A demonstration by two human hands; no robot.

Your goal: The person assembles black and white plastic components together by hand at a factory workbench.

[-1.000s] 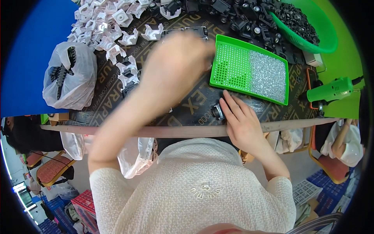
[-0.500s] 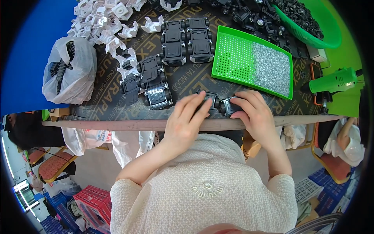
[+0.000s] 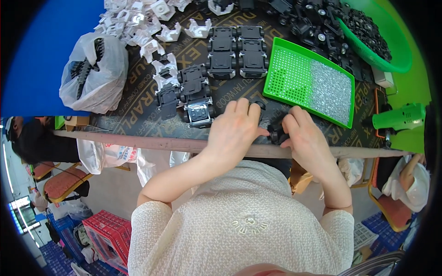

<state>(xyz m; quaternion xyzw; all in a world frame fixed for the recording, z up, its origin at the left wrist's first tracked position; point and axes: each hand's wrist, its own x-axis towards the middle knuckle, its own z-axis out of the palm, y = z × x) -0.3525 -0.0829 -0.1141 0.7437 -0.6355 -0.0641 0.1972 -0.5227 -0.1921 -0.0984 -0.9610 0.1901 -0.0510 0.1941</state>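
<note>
My right hand (image 3: 305,134) is closed around a small black wheeled part (image 3: 276,135), like a toy car chassis, near the table's front edge. The thumb of my left hand (image 3: 234,131) reaches to this part's left side. Its other fingers curl over a second black wheeled part (image 3: 261,105), mostly hidden beneath them. Left of my left hand, a black toy car chassis with a silvery end (image 3: 199,113) lies in a column of similar pieces. Two columns of black chassis (image 3: 223,60) stand farther back.
A green perforated tray (image 3: 287,100) holds small silvery screws. A green power screwdriver (image 3: 399,117) lies at the right. White plastic shells (image 3: 138,20) pile up at the back left, near a plastic bag (image 3: 108,92). Black parts and a green basket (image 3: 401,64) fill the back right.
The view has shifted, so the table's things sit farther right. My left hand has turned over its part and its thumb now reaches to the right-hand part, which has tilted.
</note>
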